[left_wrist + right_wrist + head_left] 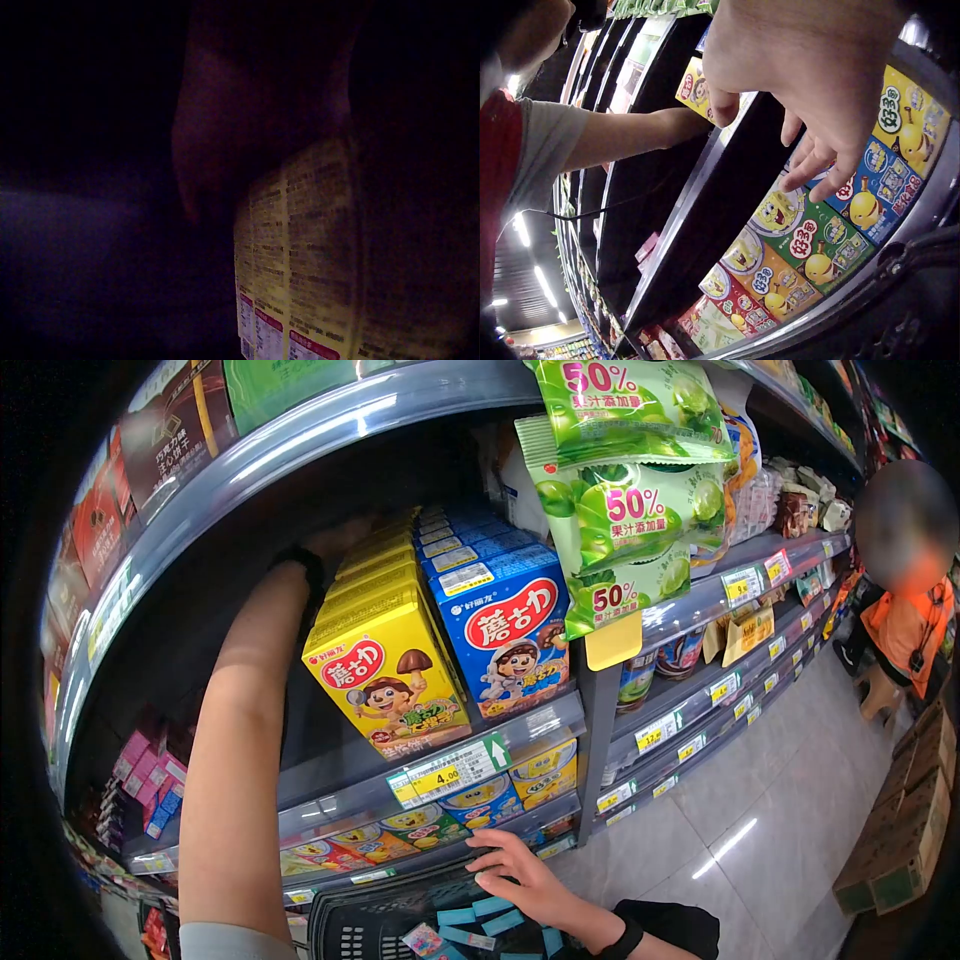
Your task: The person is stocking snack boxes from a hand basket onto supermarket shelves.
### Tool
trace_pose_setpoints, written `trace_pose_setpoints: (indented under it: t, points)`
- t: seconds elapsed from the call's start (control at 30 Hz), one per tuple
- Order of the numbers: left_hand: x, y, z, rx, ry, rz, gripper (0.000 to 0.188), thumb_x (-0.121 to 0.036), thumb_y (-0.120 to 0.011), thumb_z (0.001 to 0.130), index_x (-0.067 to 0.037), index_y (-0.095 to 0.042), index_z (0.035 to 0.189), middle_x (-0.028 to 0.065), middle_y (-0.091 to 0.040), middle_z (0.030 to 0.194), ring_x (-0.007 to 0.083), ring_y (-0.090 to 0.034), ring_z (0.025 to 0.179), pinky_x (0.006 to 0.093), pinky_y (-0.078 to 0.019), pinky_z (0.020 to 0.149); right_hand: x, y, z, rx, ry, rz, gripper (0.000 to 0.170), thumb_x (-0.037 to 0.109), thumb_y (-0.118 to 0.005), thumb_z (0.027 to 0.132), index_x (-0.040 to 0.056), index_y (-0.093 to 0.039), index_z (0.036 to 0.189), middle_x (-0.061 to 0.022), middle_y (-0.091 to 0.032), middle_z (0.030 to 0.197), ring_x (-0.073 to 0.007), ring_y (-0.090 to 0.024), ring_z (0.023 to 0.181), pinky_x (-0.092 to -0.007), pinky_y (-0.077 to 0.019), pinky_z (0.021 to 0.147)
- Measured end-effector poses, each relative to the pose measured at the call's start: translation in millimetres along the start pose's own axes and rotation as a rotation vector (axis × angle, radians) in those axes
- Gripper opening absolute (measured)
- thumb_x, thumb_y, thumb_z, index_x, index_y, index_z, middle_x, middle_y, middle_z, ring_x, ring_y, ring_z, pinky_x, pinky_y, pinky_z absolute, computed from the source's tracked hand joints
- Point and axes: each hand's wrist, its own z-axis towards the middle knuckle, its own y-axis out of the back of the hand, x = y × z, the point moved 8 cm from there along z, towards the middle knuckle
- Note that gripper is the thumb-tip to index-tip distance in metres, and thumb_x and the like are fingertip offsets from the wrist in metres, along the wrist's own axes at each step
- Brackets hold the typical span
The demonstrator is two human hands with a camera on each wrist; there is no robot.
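My left arm reaches deep into the shelf, along the left side of a row of yellow mushroom-biscuit boxes (385,670). In the dim left wrist view, my left hand (255,112) is at the far end of the yellow boxes (315,247), right at a printed box side; its fingertips are hidden in shadow, and I cannot tell if they grip a box. A row of blue biscuit boxes (505,625) stands to the right. My right hand (530,880) hovers over the dark basket (350,920), fingers loosely bent and holding nothing, in front of SpongeBob boxes (825,247) on the lower shelf.
Blue packs (495,920) lie in the basket. Green snack bags (640,510) hang at the shelf's right end, above a yellow tag (613,642). The upper shelf edge (330,435) curves over my left arm. Cardboard cartons (900,810) and a person in an orange vest (910,625) are to the right.
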Motion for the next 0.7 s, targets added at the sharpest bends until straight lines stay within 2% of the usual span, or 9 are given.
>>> trace_pose_setpoints:
  t: [0.7]
  points:
    - [8.1,-6.0,8.7,-0.070,0.044,-0.038,0.050,-0.042,-0.034,0.091,-0.006,-0.043,0.125,0.0169,-0.043,0.127,0.0252,-0.040,0.117,0.0347,-0.0288,0.099,2.3,-3.0,-0.8,0.026,0.000,-0.029,0.048,0.008,-0.050,0.086,0.0051,-0.028,0.129,-0.0109,-0.037,0.126,-0.0199,-0.047,0.108,-0.0309,-0.0405,0.086]
